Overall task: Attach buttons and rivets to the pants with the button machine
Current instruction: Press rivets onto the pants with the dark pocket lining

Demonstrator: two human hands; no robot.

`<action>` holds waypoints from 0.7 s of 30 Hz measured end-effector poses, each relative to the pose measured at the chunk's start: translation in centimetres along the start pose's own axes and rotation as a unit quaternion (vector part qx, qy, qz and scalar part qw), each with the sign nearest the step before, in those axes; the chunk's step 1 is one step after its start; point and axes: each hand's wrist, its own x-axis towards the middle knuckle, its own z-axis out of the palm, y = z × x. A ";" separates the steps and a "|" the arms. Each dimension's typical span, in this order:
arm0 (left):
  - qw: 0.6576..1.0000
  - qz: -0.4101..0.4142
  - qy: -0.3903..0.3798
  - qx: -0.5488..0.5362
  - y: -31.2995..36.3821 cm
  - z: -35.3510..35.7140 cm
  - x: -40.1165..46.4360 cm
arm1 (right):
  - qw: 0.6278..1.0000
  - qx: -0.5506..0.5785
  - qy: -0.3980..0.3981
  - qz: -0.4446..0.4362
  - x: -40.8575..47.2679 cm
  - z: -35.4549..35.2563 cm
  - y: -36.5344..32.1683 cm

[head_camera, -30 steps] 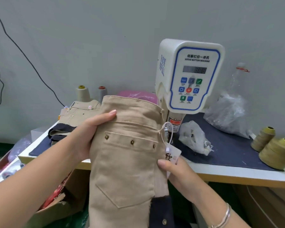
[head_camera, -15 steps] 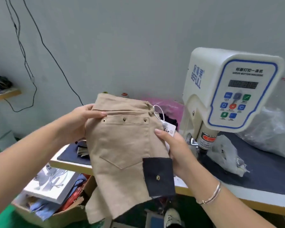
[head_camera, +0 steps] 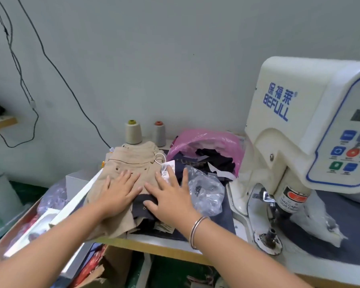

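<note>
The beige pants (head_camera: pixel 131 163) lie flat on a pile at the table's left end, with rivets along the pocket edge and a navy flap with a snap (head_camera: pixel 142 206). My left hand (head_camera: pixel 117 193) presses flat on the beige cloth, fingers spread. My right hand (head_camera: pixel 170 197) lies flat across the navy flap and the white hang tag (head_camera: pixel 167 171). The white button machine (head_camera: pixel 299 146) stands at the right, its lower die (head_camera: pixel 271 233) bare.
A pink plastic bag (head_camera: pixel 208 142) of dark cloth pieces sits behind the pile. A clear bag (head_camera: pixel 206 194) of small parts lies beside my right hand. Two thread cones (head_camera: pixel 133 133) stand by the wall. Cardboard boxes (head_camera: pixel 87 271) sit below the table's left edge.
The pants were held up in the air by both hands. They now lie on the pile at the left, with both hands flat on top. The view swung left.
</note>
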 end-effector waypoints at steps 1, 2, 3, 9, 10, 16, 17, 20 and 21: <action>1.000 -0.007 0.015 -0.008 0.0 1.1 -0.1 | 0.999 -0.041 0.016 -0.007 -0.4 0.2 0.0; 0.999 -0.011 0.035 -0.010 0.0 1.5 -0.1 | 0.998 -0.058 0.019 -0.007 -0.5 0.1 -0.2; 0.999 -0.014 0.044 -0.004 0.2 1.5 0.0 | 0.998 -0.060 0.014 -0.004 -0.5 0.0 -0.3; 0.986 0.067 0.063 -0.139 3.0 -0.3 -1.5 | 0.996 0.050 0.006 0.069 -0.7 -0.3 0.1; 0.984 0.083 0.056 -0.145 3.7 -0.3 -2.1 | 0.996 0.059 -0.008 0.071 -1.1 -0.3 0.5; 0.991 -0.015 0.094 -0.094 6.1 0.1 -0.8 | 0.974 0.212 -0.017 0.081 -6.4 -1.2 2.1; 0.990 -0.037 0.102 -0.090 6.5 0.1 -0.4 | 0.970 0.231 -0.009 0.069 -7.8 -1.4 2.3; 0.990 -0.055 0.109 -0.074 7.2 0.1 0.4 | 0.962 0.270 -0.014 0.037 -12.1 -1.7 3.1; 0.985 -0.049 0.130 -0.105 7.2 0.0 0.6 | 0.959 0.280 -0.020 0.031 -13.5 -1.9 3.5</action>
